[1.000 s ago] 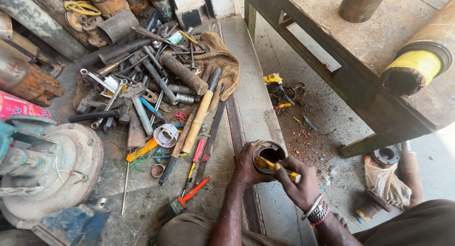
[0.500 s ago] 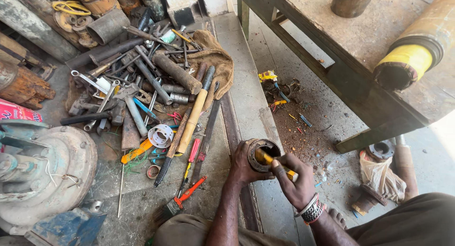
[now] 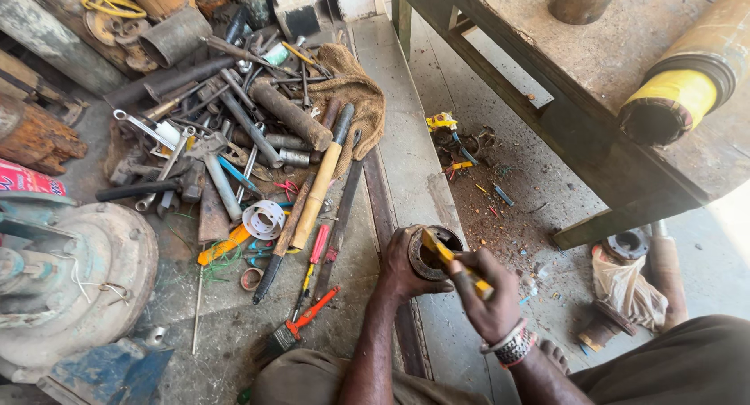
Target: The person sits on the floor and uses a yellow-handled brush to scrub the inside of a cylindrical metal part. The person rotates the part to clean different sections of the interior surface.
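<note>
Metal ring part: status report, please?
Left hand grips metal ring part. Right hand holds yellow tool inside it. Hammer lies apart, left.

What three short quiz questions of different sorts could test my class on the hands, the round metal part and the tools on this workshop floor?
1. True or false: the left hand grips the round metal part.
2. What colour is the tool in the right hand? A red, B yellow, C green.
3. Fill in: the tool's tip points ___ the part's opening.

Key: 1 true. 2 B. 3 into.
</note>
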